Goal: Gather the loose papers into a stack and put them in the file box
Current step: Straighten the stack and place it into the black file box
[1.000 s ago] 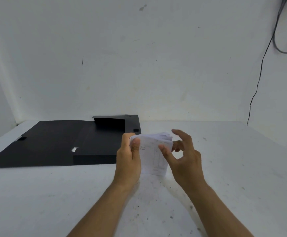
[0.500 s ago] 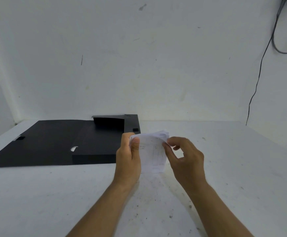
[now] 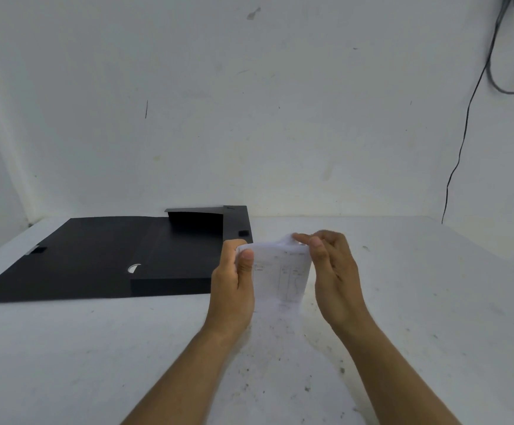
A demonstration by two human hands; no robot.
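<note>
Upright between both hands, the papers [image 3: 281, 276] stand on the worktop [image 3: 403, 302], bottom edge at its surface. Left hand [image 3: 232, 286] has its grip closed on their left edge, thumb in front; right hand [image 3: 332, 271] pinches the top right corner. Just left, the box [image 3: 121, 262] lies open and flat.

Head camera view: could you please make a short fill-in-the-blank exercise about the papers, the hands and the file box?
1. The papers are held by ____ hands.
2. The colour of the file box is ____.
3. The file box lies on the table with its lid ____.
4. The left hand grips the stack's ____ edge.

Answers: both; black; open; left
</note>
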